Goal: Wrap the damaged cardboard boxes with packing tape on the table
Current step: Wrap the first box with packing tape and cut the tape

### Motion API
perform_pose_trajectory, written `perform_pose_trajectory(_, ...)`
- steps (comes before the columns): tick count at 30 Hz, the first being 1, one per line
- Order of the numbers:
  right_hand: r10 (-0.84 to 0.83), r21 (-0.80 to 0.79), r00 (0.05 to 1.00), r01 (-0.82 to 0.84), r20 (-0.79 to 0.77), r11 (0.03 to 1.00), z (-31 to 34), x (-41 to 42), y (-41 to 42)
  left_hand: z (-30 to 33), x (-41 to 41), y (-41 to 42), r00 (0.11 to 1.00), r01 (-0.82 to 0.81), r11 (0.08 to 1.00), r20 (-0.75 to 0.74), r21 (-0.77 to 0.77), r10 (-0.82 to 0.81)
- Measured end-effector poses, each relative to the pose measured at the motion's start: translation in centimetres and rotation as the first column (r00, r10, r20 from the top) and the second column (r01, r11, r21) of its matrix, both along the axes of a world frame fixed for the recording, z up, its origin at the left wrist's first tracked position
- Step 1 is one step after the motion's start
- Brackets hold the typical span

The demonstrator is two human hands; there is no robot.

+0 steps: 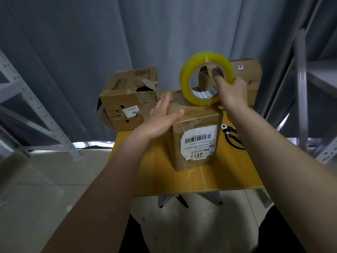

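Left hand [161,118] flat, fingers straight, on box [195,143] top edge; right hand [231,88] grips tape roll [206,77].

Left grip [162,117] flat, right grip [230,90] curled.

Black-and-white scissors [232,136] lie flat on the tabletop, below and just right of the grip, blades pointing away. Grey curtain [91,42] hangs behind, well beyond the grip. Perforated metal shelving uprights: one [36,110] far left, another [302,88] close right. Pale tiled floor [45,179] below left.
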State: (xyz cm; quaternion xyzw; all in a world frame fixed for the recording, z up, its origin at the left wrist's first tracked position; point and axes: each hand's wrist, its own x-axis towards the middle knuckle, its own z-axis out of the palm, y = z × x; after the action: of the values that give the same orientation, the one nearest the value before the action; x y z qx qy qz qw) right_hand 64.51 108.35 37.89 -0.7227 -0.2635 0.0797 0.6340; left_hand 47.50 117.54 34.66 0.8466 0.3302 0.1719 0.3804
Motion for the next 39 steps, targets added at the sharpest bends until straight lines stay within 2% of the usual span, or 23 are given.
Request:
perform_pose_trajectory(4, 0.049, 0.015, 0.987, -0.047, -0.151, 0.999, -0.3, -0.5, 0.1, 0.9, 0.6, 0.1, 0.963, -0.008, 0.988, -0.264, 0.154, 0.049)
perform_pose_trajectory(7, 0.068, -0.015, 0.984, -0.072, -0.164, 0.997, -0.7, -1.1, 0.1, 1.6, 1.1, -0.3, 0.895, 0.013, 0.962, -0.433, 0.273, 0.111)
perform_pose_trajectory(9, 0.067, -0.026, 0.989, -0.071, -0.129, 0.997, -1.0, -1.3, 0.3, 2.1, 1.5, -0.7, 0.846, 0.029, 0.950, -0.513, 0.311, 0.142)
perform_pose_trajectory(12, 0.055, -0.036, 0.998, -0.055, 0.007, 0.998, -0.9, -1.7, 0.4, 2.8, 2.7, -1.4, 0.765, 0.083, 0.911, -0.612, 0.404, 0.201)
perform_pose_trajectory(17, 0.071, -0.069, 0.969, -0.056, 0.238, 0.996, 0.0, -0.9, 0.4, 2.2, 4.0, -2.1, 0.822, 0.141, 0.891, -0.553, 0.433, 0.139)
perform_pose_trajectory(20, 0.125, -0.129, 0.951, -0.091, 0.284, 0.987, 0.6, -0.1, 0.5, 2.1, 3.7, -2.0, 0.821, 0.136, 0.889, -0.552, 0.437, 0.146)
perform_pose_trajectory(25, 0.175, -0.183, 0.947, -0.128, 0.268, 0.975, 1.3, 0.2, 0.5, 2.0, 3.4, -2.1, 0.833, 0.120, 0.891, -0.533, 0.438, 0.150)
perform_pose_trajectory(30, 0.246, -0.136, 0.966, -0.235, 0.075, 0.962, 2.2, 1.2, -0.9, 2.0, 3.3, -2.2, 0.842, 0.109, 0.898, -0.520, 0.427, 0.146)
perform_pose_trajectory(32, 0.279, -0.149, 0.957, -0.266, 0.081, 0.953, 2.2, 1.3, -1.4, 2.0, 3.3, -2.1, 0.844, 0.107, 0.900, -0.518, 0.422, 0.142)
perform_pose_trajectory(36, 0.275, -0.166, 0.938, -0.243, 0.212, 0.956, 2.5, 1.1, -1.4, 2.0, 3.4, -2.1, 0.834, 0.104, 0.905, -0.532, 0.413, 0.147)
perform_pose_trajectory(39, 0.226, -0.102, 0.967, -0.215, 0.114, 0.971, 2.4, 1.1, -1.1, 1.9, 3.4, -2.2, 0.831, 0.109, 0.901, -0.536, 0.419, 0.149)
